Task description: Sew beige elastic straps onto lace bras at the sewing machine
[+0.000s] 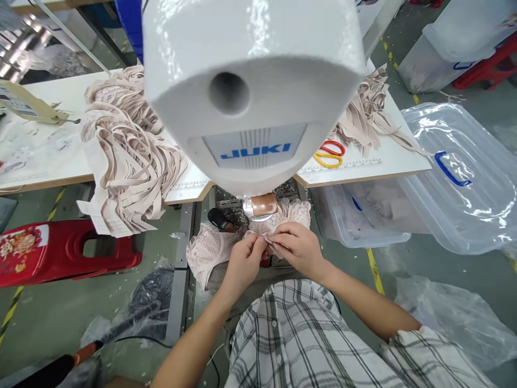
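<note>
A pale pink lace bra (210, 249) hangs over my lap, one cup to the left and more lace (297, 214) to the right. Between them, my left hand (247, 257) pinches the lace edge with thumb and forefinger. Close beside it, my right hand (298, 248) is closed on the same edge, fingertips almost meeting the left ones. Just above my hands is the lower end of a white sewing machine (254, 102), with a round metal part and a copper-coloured piece (264, 205). The exact spot under the fingertips is hidden.
Heaps of beige strips (125, 161) lie left on the white table (48, 156); another pile (363, 118) lies right. Scissors (329, 154) rest by the right table edge. Clear plastic bins (472, 178) stand right, a red stool (64, 253) left.
</note>
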Demonstrator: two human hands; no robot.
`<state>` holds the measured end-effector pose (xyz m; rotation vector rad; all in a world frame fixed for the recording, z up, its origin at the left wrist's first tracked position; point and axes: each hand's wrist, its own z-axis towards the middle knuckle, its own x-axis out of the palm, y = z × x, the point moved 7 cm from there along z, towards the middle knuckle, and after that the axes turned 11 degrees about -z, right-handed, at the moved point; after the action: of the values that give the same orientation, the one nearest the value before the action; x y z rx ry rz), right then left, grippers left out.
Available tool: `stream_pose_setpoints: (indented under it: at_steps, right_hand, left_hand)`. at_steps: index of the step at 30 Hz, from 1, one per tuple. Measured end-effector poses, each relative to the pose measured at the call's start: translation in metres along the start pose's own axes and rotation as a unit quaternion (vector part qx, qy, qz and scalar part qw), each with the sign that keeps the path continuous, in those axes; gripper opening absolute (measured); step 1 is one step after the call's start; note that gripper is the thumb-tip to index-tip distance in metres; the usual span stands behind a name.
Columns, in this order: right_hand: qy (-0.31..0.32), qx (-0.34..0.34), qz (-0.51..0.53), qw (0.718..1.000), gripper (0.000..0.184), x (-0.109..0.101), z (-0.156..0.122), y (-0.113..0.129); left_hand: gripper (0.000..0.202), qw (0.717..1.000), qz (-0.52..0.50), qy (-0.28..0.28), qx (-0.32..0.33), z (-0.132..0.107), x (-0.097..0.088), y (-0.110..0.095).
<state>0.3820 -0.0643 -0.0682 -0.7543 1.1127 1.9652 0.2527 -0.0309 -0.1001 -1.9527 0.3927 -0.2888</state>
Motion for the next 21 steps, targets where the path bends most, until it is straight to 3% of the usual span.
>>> stream_pose_setpoints:
  at_steps: [2,4,6,9,11,13,15,17,21]
  right_hand:
    - [0.011,-0.016,-0.005,1.0,0.025,0.004,-0.003,0.002]
    - [0.064,-0.016,-0.008,0.998,0.025,0.009,0.003,-0.013]
    - [0.089,0.019,-0.034,0.995,0.026,0.001,0.022,-0.048]
    - [0.06,0.136,-0.151,0.977,0.04,-0.035,0.072,-0.126]
    - [0.177,0.212,-0.306,0.911,0.041,-0.045,0.1,-0.174]
    - [0.226,0.207,-0.325,0.895,0.039,-0.052,0.122,-0.193]
    - [0.249,0.185,-0.317,0.896,0.036,-0.053,0.127,-0.194]
    - [0.252,0.174,-0.31,0.9,0.036,-0.054,0.114,-0.185]
    - [0.195,0.182,-0.195,0.944,0.033,-0.065,0.052,-0.149]
  left_hand:
    - [0.044,1.0,-0.012,-0.01,-0.017,0.004,-0.001,0.005]
    - [0.048,0.999,-0.019,-0.012,-0.035,0.007,-0.005,0.009]
    - [0.05,0.999,-0.024,-0.011,-0.038,0.008,-0.01,0.009]
    - [0.053,0.999,-0.035,-0.019,-0.024,0.006,-0.021,0.003]
    - [0.055,0.998,-0.054,-0.021,-0.027,0.003,-0.024,0.0]
    - [0.053,0.995,-0.09,-0.017,-0.042,-0.001,-0.023,-0.001]
    - [0.051,0.989,-0.137,-0.018,-0.053,-0.003,-0.022,0.001]
    - [0.048,0.98,-0.188,-0.026,-0.057,-0.003,-0.023,0.002]
    - [0.046,0.962,-0.259,-0.05,-0.066,0.002,-0.027,0.007]
